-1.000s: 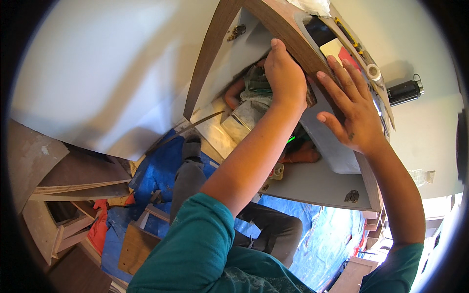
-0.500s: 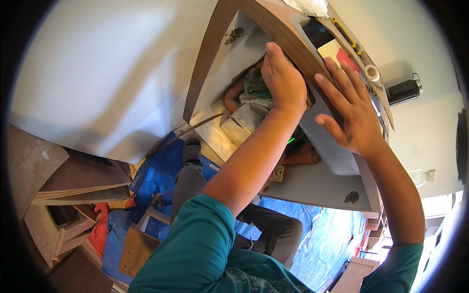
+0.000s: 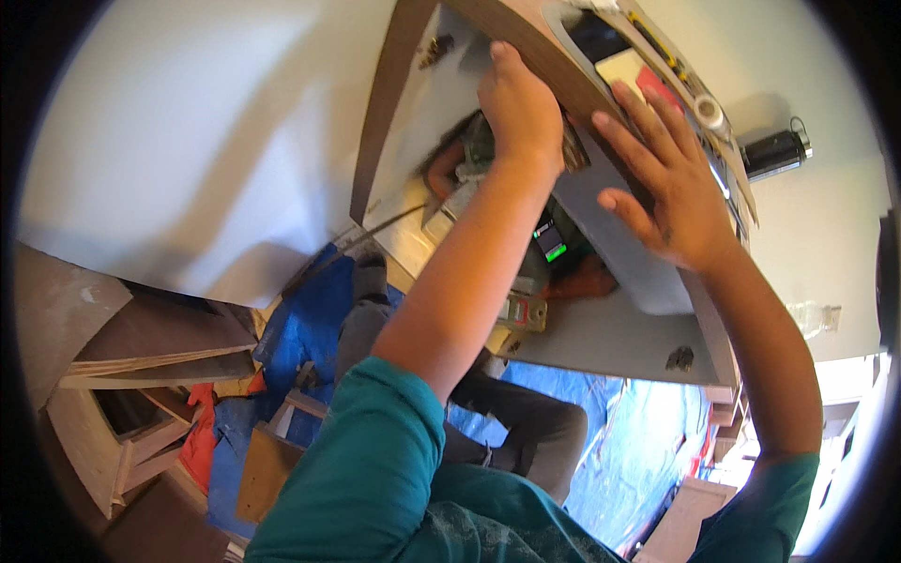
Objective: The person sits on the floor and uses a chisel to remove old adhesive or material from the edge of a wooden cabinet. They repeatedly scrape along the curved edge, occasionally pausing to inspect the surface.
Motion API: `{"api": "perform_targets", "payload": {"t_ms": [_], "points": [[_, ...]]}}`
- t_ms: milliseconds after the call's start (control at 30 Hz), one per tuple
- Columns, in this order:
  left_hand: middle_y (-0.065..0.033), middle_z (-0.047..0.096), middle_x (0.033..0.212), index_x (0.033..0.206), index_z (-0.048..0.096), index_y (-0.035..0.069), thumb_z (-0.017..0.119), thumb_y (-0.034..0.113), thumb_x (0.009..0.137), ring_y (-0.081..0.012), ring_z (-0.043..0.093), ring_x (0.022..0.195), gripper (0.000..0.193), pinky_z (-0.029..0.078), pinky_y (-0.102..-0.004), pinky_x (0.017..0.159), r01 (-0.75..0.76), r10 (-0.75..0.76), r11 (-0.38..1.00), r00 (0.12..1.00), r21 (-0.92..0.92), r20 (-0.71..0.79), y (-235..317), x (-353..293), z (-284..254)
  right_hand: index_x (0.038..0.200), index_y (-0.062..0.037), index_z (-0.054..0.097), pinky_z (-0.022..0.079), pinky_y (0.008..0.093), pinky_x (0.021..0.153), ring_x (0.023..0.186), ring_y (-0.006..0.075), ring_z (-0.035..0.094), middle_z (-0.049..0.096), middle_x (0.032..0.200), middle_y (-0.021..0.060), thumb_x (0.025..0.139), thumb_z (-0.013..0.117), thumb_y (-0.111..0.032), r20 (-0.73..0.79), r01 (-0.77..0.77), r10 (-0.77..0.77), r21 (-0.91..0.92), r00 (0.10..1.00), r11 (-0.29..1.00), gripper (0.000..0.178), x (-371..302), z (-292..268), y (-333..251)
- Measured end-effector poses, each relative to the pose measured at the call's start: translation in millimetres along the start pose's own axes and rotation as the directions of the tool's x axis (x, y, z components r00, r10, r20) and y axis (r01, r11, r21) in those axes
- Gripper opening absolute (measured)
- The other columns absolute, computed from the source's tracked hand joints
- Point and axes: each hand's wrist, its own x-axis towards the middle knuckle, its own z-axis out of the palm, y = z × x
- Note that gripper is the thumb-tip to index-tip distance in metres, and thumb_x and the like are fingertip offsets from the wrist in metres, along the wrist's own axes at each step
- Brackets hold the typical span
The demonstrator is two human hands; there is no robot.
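Note:
My left hand (image 3: 521,108) reaches up into the opening of a grey-lined cabinet, close under its brown wooden rail (image 3: 540,61). Its thumb points up and the fingers look pressed together, though their far side is hidden. A short brown piece of wood (image 3: 575,153) shows beside that wrist; whether the hand grips it is unclear. My right hand (image 3: 666,192) lies with fingers spread over the rail and the cabinet's top edge. Inside the cabinet, past my left forearm, parts of another person (image 3: 582,279) show, along with a phone (image 3: 552,236) with a lit screen.
On the cabinet top lie a yellow-black cutter (image 3: 654,42), a white roll (image 3: 710,111) and red and cream pieces (image 3: 657,86). A black flask (image 3: 777,153) stands beyond. Hinges (image 3: 679,357) sit on the cabinet walls. Blue sheeting (image 3: 601,413) and wooden panels (image 3: 164,328) are below.
The view has shifted slightly, and my left hand appears higher along the rail. The lit phone inside the cabinet shows more fully. My right hand keeps its place at the rail.

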Motion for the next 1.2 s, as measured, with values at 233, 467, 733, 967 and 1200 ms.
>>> {"api": "perform_targets", "payload": {"t_ms": [233,467,733,967,1200], "points": [[-0.0164,0.064,0.114,0.131,0.053,-0.003,0.034,0.045,0.109,-0.0264,0.065,0.095,0.056,0.054,-0.0349,0.081,-0.144,0.142,0.984,0.99,-0.109,-0.024,19,44,5,0.145,-0.0197,0.054,0.037,0.0502,0.114,0.138,0.0399,0.043,0.041,0.159,0.0072,0.092,0.065,-0.049,-0.043,0.01,-0.011,-0.034,0.999,0.999,0.062,-3,5,4],[-0.0175,0.065,0.104,0.118,0.057,-0.002,0.034,0.051,0.107,-0.0287,0.065,0.088,0.059,0.055,-0.0423,0.075,0.085,-0.092,0.994,0.988,0.063,0.124,4,1,-21,0.146,-0.0186,0.053,0.035,0.0509,0.115,0.14,0.0406,0.041,0.04,0.16,0.009,0.091,0.066,-0.045,-0.021,0.015,-0.016,-0.018,1.0,1.0,0.063,-4,7,5],[-0.011,0.062,0.074,0.096,0.061,0.002,0.033,0.049,0.104,-0.0223,0.06,0.061,0.055,0.053,-0.0364,0.056,0.169,-0.17,0.985,0.982,0.022,0.078,1,-16,-37,0.145,-0.0189,0.054,0.035,0.0531,0.115,0.14,0.0413,0.041,0.042,0.158,0.0091,0.088,0.07,-0.042,0.008,-0.024,0.024,0.024,1.0,0.999,0.063,0,2,2],[-0.0077,0.06,0.077,0.097,0.061,0.004,0.038,0.053,0.105,-0.0189,0.058,0.062,0.054,0.051,-0.0323,0.058,0.018,-0.021,1.0,0.992,0.025,0.125,-11,-14,-36,0.145,-0.0179,0.054,0.034,0.0527,0.116,0.141,0.0407,0.039,0.041,0.159,0.0088,0.087,0.072,-0.04,0.024,-0.034,0.033,0.009,0.999,0.999,0.065,4,0,-3],[-0.0031,0.055,0.085,0.097,0.056,0.007,0.038,0.055,0.105,-0.0131,0.052,0.065,0.051,0.048,-0.0279,0.054,0.115,-0.107,0.992,0.982,-0.045,0.157,-16,-17,-37,0.146,-0.0173,0.053,0.034,0.0528,0.116,0.142,0.0407,0.038,0.039,0.16,0.0089,0.086,0.073,-0.039,0.045,-0.032,0.032,0.001,0.998,0.999,0.067,4,-2,-2]]}}
